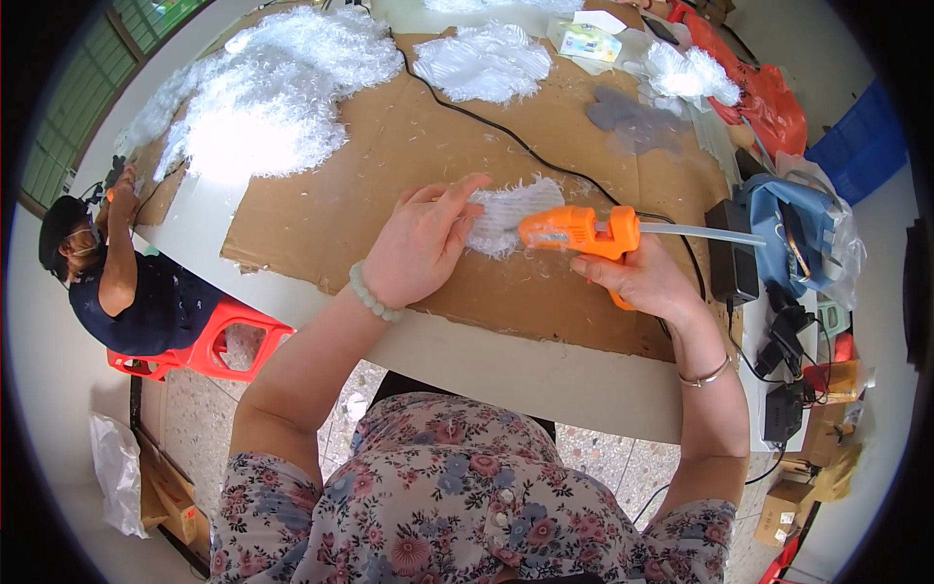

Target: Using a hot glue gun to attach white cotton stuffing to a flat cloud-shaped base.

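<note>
My right hand (642, 277) is wrapped round an orange hot glue gun (574, 230), whose nozzle end points left. A long translucent glue stick (705, 233) juts from its back. Under the nozzle end lies a small white fringed fabric piece (508, 209) with shaggy edges, flat on the brown cardboard (389, 209). At the left edge of that piece, my left hand (418, 243) grips it with bent fingers; the fingertips are partly hidden. The nozzle's very tip is hard to make out against the white fabric.
A large heap of white shaggy material (282, 83) lies far left, with another pile (484, 63) behind the work. A black cord (516, 141) crosses the cardboard. A black box (732, 255) and blue bag (793, 229) stand at right. Another person (131, 277) sits at left.
</note>
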Demonstrator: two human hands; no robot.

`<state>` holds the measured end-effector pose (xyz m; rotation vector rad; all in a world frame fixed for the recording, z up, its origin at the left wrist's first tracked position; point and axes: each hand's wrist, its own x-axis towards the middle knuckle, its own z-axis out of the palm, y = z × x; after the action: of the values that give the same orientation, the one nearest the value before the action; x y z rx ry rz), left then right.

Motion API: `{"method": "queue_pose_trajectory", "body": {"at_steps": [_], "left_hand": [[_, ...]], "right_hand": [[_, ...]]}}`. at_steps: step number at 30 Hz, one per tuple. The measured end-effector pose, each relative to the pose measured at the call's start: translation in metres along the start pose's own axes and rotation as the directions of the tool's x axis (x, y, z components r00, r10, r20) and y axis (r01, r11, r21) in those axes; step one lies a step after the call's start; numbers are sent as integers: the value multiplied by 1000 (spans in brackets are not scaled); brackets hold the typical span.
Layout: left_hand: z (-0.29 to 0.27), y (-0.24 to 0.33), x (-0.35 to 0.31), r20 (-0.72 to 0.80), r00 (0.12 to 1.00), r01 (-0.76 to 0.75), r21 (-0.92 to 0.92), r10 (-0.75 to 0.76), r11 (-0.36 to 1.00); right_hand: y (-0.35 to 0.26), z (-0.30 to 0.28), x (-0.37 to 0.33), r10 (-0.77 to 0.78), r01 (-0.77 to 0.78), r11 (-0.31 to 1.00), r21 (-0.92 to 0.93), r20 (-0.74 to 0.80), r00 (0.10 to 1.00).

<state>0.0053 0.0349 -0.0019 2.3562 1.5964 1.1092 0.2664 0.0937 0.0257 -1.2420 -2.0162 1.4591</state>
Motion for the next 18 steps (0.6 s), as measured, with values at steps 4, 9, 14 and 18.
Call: {"method": "queue_pose_trajectory", "body": {"at_steps": [4,9,14,18], "left_hand": [[0,-2,0,10,1000,-9,-3,9,1000],[0,-4,-2,8,1000,-18,1,18,1000],[0,-7,-2,29,1000,0,-9,0,1000],[1,-8,-2,25,1000,2,-11,-2,1000]], "right_hand": [[-1,-3,0,-53,54,998,22,-72,996],[-4,-3,-7,-54,53,998,18,58,997],[-5,5,-2,-6,6,1000,-1,-11,1000],[-4,3,-4,-52,53,997,53,-7,999]]}}
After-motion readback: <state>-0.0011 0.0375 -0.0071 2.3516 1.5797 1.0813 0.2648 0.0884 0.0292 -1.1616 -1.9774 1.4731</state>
